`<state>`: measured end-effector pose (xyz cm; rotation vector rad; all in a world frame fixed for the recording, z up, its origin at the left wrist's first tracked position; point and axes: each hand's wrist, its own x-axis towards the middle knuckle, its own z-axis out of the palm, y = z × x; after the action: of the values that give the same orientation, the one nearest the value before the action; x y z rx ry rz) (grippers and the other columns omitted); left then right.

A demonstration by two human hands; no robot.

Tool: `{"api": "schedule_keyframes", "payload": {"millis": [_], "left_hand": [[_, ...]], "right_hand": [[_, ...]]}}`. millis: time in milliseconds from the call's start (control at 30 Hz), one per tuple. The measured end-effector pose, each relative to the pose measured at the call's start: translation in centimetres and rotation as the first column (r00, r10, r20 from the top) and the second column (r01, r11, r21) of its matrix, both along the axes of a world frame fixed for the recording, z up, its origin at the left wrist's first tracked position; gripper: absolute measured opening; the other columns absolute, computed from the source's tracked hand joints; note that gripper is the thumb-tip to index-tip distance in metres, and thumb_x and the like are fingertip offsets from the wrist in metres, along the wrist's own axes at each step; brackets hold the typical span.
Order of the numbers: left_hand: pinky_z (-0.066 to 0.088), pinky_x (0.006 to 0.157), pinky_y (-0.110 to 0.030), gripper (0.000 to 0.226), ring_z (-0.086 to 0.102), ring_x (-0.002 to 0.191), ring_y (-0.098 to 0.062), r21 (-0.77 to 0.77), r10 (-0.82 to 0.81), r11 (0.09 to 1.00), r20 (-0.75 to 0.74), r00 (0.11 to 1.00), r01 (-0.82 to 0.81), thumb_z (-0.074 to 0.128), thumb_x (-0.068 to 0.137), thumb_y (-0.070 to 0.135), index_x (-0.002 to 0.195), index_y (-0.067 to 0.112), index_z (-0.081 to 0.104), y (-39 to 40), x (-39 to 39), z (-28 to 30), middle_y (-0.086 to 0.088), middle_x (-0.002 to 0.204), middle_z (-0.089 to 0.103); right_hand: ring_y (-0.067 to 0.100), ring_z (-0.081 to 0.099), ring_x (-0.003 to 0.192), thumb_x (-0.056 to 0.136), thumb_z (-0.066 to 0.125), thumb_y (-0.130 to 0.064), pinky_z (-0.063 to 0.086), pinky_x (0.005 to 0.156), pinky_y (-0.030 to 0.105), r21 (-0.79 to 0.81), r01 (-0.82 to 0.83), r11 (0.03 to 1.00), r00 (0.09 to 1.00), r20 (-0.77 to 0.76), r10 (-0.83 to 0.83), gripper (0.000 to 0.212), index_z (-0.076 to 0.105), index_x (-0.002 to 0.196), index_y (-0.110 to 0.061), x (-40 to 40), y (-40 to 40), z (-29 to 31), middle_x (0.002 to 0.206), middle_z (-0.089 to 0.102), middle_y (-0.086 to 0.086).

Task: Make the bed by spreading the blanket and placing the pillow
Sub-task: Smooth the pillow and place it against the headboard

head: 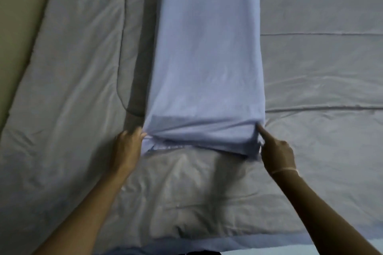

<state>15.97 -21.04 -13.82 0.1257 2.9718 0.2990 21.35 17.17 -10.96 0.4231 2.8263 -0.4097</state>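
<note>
A folded light-blue cloth blanket (207,64) lies as a long rectangular stack in the middle of the bed, on a wrinkled grey bed sheet (321,80). Its near short edge is raised slightly off the sheet, with several folded layers showing. The left hand (128,147) grips the near left corner of the blanket, fingers curled into the layers. The right hand (275,151) pinches the near right corner, its index finger stretched along the fold and the other fingers curled; a thin band (286,171) circles that wrist. A grey pillow (196,196) lies flat just below the blanket, between the forearms
</note>
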Motion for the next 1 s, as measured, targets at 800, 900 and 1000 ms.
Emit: {"api": "schedule_keyframes", "payload": {"millis": [800, 900, 1000], "left_hand": [[0.008, 0.114, -0.058, 0.07, 0.019, 0.143, -0.036, 0.082, 0.22, 0.973, -0.056, 0.974, -0.215, 0.032, 0.094, 0.055, 0.15, 0.016, 0.016, 6.2, -9.0, -0.6, -0.019, 0.156, 0.019], [0.036, 0.1, -0.054, 0.068, 0.049, 0.114, -0.044, 0.181, 0.487, 0.865, -0.079, 0.87, -0.468, 0.033, 0.088, 0.06, 0.117, 0.002, 0.052, 6.3, -9.4, -0.1, -0.03, 0.121, 0.053], [0.037, 0.09, -0.049, 0.045, 0.055, 0.095, -0.044, 0.08, 0.453, 0.892, -0.111, 0.885, -0.446, 0.034, 0.098, 0.041, 0.091, 0.004, 0.059, 7.0, -9.7, 0.4, -0.031, 0.093, 0.063]], "right_hand": [[0.039, 0.024, 0.142, 0.091, 0.024, -0.068, 0.017, 0.114, 0.056, -0.027, 0.102, 0.994, 0.994, -0.039, -0.103, 0.068, 0.003, 0.149, -0.04, -11.6, 0.4, -2.3, 0.16, 0.009, 0.011], [0.047, 0.054, 0.113, 0.096, 0.031, -0.057, 0.043, 0.09, 0.05, -0.129, 0.298, 0.946, 0.944, -0.108, -0.313, 0.064, 0.026, 0.146, -0.018, -12.3, 0.3, -1.8, 0.13, 0.052, 0.029], [0.046, 0.058, 0.092, 0.1, 0.03, -0.045, 0.037, 0.07, 0.041, -0.091, 0.366, 0.926, 0.917, -0.136, -0.375, 0.045, 0.054, 0.109, -0.008, -13.0, -0.4, -2.1, 0.101, 0.064, 0.028]]}}
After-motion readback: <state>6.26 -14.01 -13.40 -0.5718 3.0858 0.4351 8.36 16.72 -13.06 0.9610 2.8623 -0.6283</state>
